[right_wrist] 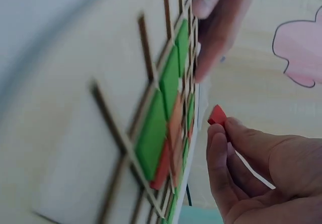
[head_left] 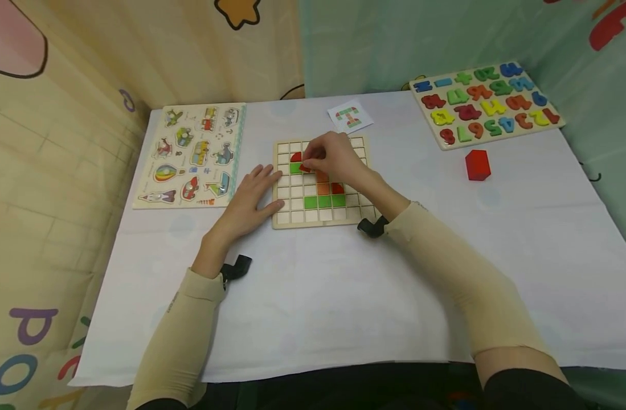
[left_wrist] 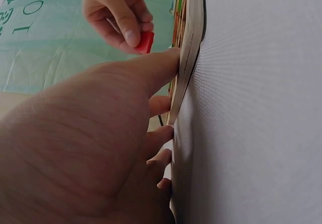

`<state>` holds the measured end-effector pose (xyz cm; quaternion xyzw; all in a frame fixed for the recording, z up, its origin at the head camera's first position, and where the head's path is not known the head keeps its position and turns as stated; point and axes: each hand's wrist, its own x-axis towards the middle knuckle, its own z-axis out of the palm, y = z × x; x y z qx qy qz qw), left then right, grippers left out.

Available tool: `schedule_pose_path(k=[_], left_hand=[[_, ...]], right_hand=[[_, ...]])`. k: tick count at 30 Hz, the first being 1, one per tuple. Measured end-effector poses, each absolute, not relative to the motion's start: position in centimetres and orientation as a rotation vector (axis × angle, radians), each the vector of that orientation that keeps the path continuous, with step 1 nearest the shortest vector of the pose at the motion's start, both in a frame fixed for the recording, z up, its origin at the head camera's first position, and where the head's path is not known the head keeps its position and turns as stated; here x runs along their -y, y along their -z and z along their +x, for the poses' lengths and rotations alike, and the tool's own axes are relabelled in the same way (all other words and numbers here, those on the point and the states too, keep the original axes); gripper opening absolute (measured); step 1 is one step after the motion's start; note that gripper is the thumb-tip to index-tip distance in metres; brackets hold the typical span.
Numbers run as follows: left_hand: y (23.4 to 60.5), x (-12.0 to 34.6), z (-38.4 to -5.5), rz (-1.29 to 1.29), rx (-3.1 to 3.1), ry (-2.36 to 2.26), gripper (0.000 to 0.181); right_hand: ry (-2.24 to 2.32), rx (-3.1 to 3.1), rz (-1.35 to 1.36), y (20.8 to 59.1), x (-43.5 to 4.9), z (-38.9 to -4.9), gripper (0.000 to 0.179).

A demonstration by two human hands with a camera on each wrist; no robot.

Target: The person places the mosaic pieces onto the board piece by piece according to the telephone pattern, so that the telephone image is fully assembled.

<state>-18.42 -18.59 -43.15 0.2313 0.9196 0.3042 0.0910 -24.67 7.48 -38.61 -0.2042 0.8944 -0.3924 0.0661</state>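
My right hand (head_left: pixel 335 156) pinches a small red piece (right_wrist: pixel 217 115) between thumb and fingertips, over the upper left part of a wooden grid board (head_left: pixel 284 224). In the right wrist view the piece looks wedge-shaped and stands off the grid. Flat against the board's left side, my left hand (head_left: pixel 248 196) has its fingers spread, the thumb and fingertips at the rim. Set into the grid are a row of green tiles (head_left: pixel 324 201), orange tiles (head_left: pixel 323 188), a red tile (head_left: pixel 337 188), another red tile (head_left: pixel 295 156) and a green one (head_left: pixel 295 168) below it. My right hand hides some cells.
Behind the board lies a pattern card (head_left: pixel 350 115) with a red and green design. A picture puzzle (head_left: pixel 189 156) lies left, a number puzzle (head_left: pixel 469 105) at the back right. In front of that stands a red box-shaped block (head_left: pixel 478 165). Curtains border the table's back and sides.
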Motion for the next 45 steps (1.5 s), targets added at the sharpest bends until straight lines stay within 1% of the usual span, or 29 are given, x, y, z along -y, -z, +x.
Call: schedule_pose_path(k=[9, 14, 19, 23, 29, 34, 38, 41, 45], left_hand=[[43.1, 18.7, -18.4, 0.697, -2.725, -0.915, 0.069], [43.0, 18.7, -18.4, 0.684, -2.727, -0.913, 0.069], [43.1, 18.3, -18.5, 0.672, -2.714, -0.926, 0.069], [43.2, 18.1, -18.5, 0.668, -2.711, -0.927, 0.070], [43.4, 17.8, -18.4, 0.666, -2.721, -0.922, 0.070], [43.6, 17.9, -18.4, 0.664, -2.733, -0.901, 0.071], [43.6, 18.5, -18.4, 0.654, -2.738, -0.888, 0.071], [43.6, 18.8, -18.5, 0.669, -2.741, -0.900, 0.071], [43.7, 19.0, -18.8, 0.683, -2.749, -0.917, 0.071]], right_hand=[[1.107, -2.613, -0.650, 40.1, -7.4, -22.3, 0.008], [1.032, -2.667, -0.731, 40.3, -7.6, -21.5, 0.009], [0.983, -2.724, -0.825, 40.9, -8.2, -20.7, 0.011], [1.021, -2.753, -0.841, 41.1, -9.3, -19.6, 0.017], [1.251, -2.842, -0.712, 41.0, -13.1, -17.6, 0.025], [1.409, -2.927, -0.444, 41.5, -17.3, -16.0, 0.029], [1.452, -2.976, -0.267, 42.6, -19.4, -15.3, 0.030], [1.435, -3.030, -0.259, 42.9, -20.2, -15.5, 0.032], [1.338, -3.127, -0.342, 42.7, -20.7, -16.1, 0.040]])
